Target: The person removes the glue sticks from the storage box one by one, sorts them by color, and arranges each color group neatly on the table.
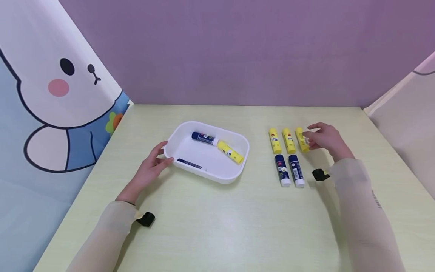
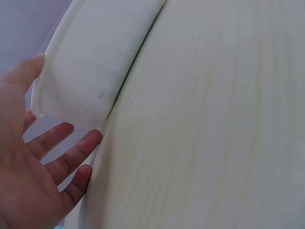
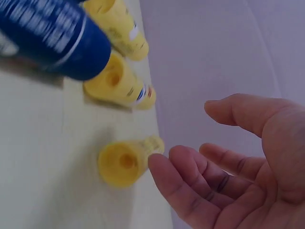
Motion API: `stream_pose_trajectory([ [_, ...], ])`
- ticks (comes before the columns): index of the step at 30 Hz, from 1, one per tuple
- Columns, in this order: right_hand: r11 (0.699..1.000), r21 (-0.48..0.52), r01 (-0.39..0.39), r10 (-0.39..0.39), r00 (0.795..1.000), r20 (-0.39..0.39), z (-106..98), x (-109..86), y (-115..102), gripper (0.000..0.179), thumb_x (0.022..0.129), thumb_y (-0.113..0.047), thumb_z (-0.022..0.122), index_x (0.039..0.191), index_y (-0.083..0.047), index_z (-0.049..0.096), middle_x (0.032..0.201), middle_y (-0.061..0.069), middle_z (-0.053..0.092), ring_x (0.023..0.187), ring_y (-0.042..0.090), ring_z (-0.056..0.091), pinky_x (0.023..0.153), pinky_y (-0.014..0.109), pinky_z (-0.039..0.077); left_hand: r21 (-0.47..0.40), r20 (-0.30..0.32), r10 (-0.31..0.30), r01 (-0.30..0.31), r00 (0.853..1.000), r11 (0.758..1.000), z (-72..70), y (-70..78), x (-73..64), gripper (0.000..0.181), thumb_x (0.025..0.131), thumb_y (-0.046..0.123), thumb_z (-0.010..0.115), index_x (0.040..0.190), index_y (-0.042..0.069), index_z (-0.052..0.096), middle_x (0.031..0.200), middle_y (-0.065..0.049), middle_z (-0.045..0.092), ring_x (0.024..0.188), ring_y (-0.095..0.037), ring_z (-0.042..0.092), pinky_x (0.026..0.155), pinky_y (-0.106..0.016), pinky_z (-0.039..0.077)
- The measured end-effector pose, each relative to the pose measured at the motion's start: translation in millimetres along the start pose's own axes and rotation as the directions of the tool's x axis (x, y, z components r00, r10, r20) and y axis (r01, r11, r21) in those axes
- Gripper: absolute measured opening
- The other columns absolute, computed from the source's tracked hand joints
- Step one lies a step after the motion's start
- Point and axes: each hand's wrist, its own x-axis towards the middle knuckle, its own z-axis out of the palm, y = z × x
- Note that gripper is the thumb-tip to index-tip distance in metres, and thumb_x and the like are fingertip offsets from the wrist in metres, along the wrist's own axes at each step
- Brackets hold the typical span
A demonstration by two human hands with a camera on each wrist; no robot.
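My left hand holds the left end of a white plastic tray, thumb and forefinger at its rim, the other fingers loose below. In the tray lie a navy glue stick, a yellow glue stick and a second navy glue stick, partly hidden by the near wall. My right hand is beside the rightmost yellow glue stick, fingers half bent and thumb apart. In the right wrist view, a fingertip overlaps the far end of that yellow glue stick.
Two more yellow glue sticks, one at the left and one in the middle, complete a row. Nearer lie two navy glue sticks, left and right. A purple panel stands along the back of the pale table.
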Motion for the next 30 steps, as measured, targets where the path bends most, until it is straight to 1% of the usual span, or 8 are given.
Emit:
stream_pose_trajectory([
  [3,1.0,-0.002,0.026,-0.026,1.0,-0.011,4,-1.4,-8,0.063,0.099,-0.033,0.061,0.143,0.006,0.04,0.103,0.021,0.059,0.073,0.019,0.066,0.078,0.042,0.057,0.001,0.0,-0.001,0.001,1.0,1.0,0.2,0.7,-0.1,0.069,0.102,0.036,0.058,0.159,0.021,0.022,0.145,-0.02,0.044,0.108,-0.036,0.057,0.082,-0.039,0.046],
  [6,0.999,-0.015,0.046,-0.046,0.999,-0.008,7,-3.7,-16,0.062,0.099,-0.034,0.061,0.144,0.004,0.04,0.11,0.024,0.057,0.074,0.019,0.065,0.08,0.041,0.056,0.003,0.0,-0.001,0.001,1.0,1.0,0.3,1.2,-0.3,0.069,0.102,0.035,0.058,0.159,0.021,0.022,0.145,-0.02,0.044,0.108,-0.036,0.057,0.082,-0.038,0.046],
  [9,0.998,-0.027,0.065,-0.065,0.998,0.002,11,-5.7,-24,0.062,0.099,-0.036,0.061,0.144,0.003,0.041,0.115,0.025,0.055,0.077,0.021,0.064,0.079,0.038,0.056,0.003,0.001,-0.002,0.002,1.0,1.0,0.3,1.2,0.0,0.069,0.102,0.036,0.058,0.159,0.022,0.022,0.145,-0.02,0.044,0.108,-0.036,0.057,0.082,-0.039,0.046],
  [13,0.994,-0.036,0.099,-0.099,0.995,0.016,17,-7.4,-37,0.059,0.099,-0.034,0.061,0.143,0.001,0.043,0.114,0.025,0.056,0.079,0.024,0.063,0.078,0.034,0.056,0.007,0.001,0.0,0.0,1.0,1.0,0.0,0.4,0.5,0.069,0.102,0.037,0.057,0.159,0.022,0.022,0.145,-0.02,0.044,0.108,-0.036,0.057,0.082,-0.039,0.046],
  [16,0.991,-0.039,0.125,-0.124,0.992,0.033,22,-8.4,-47,0.055,0.1,-0.031,0.061,0.142,0.0,0.044,0.114,0.024,0.056,0.081,0.026,0.064,0.079,0.038,0.056,0.008,0.001,0.002,-0.002,1.0,1.0,-0.1,-0.3,0.7,0.069,0.102,0.037,0.058,0.159,0.021,0.022,0.145,-0.02,0.044,0.108,-0.037,0.058,0.082,-0.039,0.046],
  [21,0.984,-0.05,0.168,-0.165,0.984,0.067,32,-10.3,-62,0.053,0.1,-0.03,0.061,0.142,-0.002,0.045,0.115,0.024,0.056,0.082,0.027,0.065,0.083,0.043,0.055,0.007,0.001,0.004,-0.004,1.0,1.0,0.0,-0.6,0.5,0.069,0.102,0.037,0.058,0.159,0.021,0.022,0.145,-0.021,0.044,0.108,-0.037,0.058,0.083,-0.04,0.046],
  [25,0.98,-0.053,0.192,-0.187,0.978,0.092,40,-11.6,-74,0.051,0.1,-0.028,0.061,0.141,-0.003,0.046,0.113,0.023,0.055,0.083,0.028,0.065,0.084,0.044,0.055,0.004,0.0,0.005,-0.005,1.0,1.0,0.1,-0.1,0.3,0.069,0.102,0.036,0.058,0.159,0.021,0.022,0.145,-0.021,0.044,0.108,-0.037,0.057,0.083,-0.04,0.046],
  [30,0.973,-0.065,0.221,-0.213,0.971,0.108,53,-12.1,-88,0.048,0.099,-0.026,0.063,0.139,-0.004,0.049,0.109,0.02,0.056,0.078,0.026,0.064,0.082,0.044,0.055,0.007,0.0,0.001,-0.001,1.0,1.0,0.1,-0.9,0.5,0.069,0.102,0.037,0.057,0.159,0.021,0.021,0.145,-0.02,0.044,0.109,-0.037,0.057,0.083,-0.04,0.046],
])
